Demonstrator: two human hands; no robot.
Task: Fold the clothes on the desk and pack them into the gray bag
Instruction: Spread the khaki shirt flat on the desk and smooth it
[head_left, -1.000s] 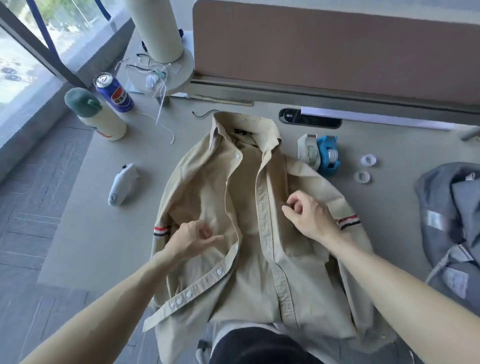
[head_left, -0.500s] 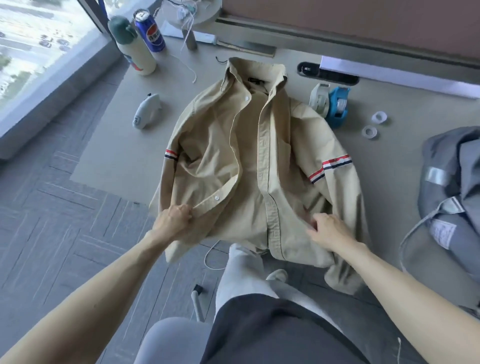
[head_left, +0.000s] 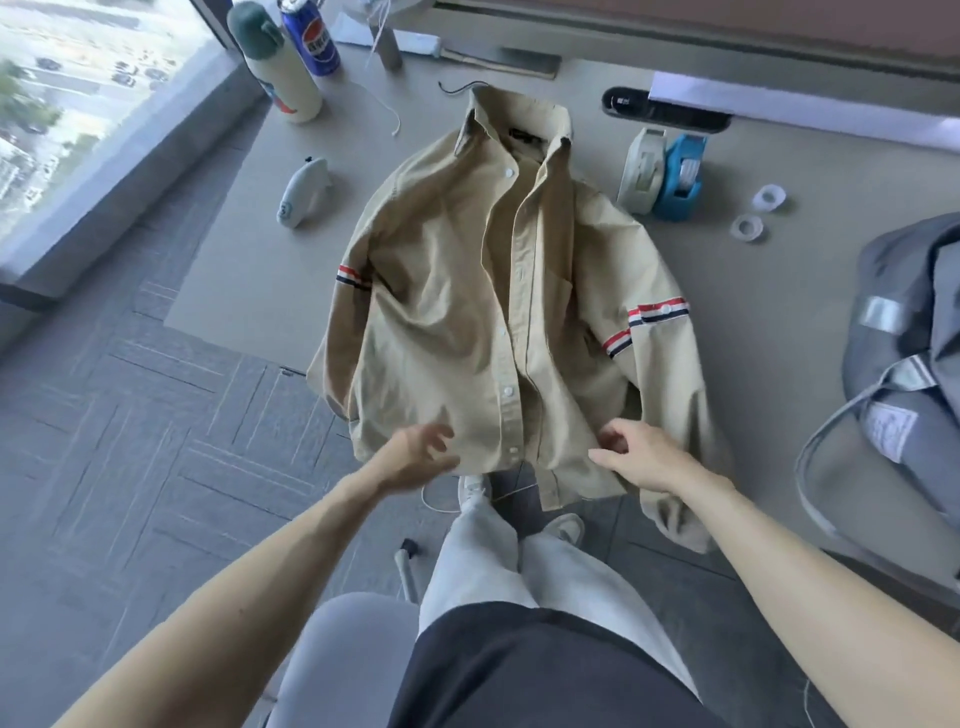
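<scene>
Shows gray bag (head_left: 904, 332) slumped on bench (head_left: 779, 338), contents hidden; tan shirt (head_left: 467, 312) spread near it; left hand (head_left: 421, 454) and right hand (head_left: 641, 457) slack-fingered at hem, gripping nothing.

I am wearing a dark, near-black top (head_left: 519, 670), its hem hanging loose over my waist. Below it I am wearing light grey trousers (head_left: 483, 561), which are falling loose and slightly creased down to pale, whitish shoes (head_left: 563, 526). My forearms (head_left: 260, 571) are showing bare from my left hand (head_left: 415, 457) and right hand (head_left: 641, 457) back to the edge of view.
</scene>
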